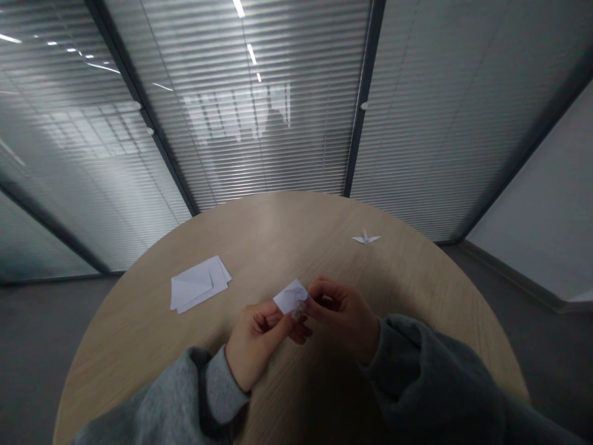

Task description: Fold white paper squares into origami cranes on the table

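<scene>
A small folded piece of white paper [291, 295] is held between my two hands, above the near middle of the table. My left hand [259, 334] grips its lower left part, thumb on top and fingers underneath. At its right corner, my right hand [343, 312] pinches the paper between thumb and curled fingers. Fold lines show on the paper's upper face; the fingers and thumbs cover its lower edge.
The round wooden table [278, 228] has a few loose sheets of white paper [197, 285] at left. A folded paper crane [365, 238] sits at the back right. Behind the table stand glass panels with blinds [278, 142]; a white wall [546, 204] is at right.
</scene>
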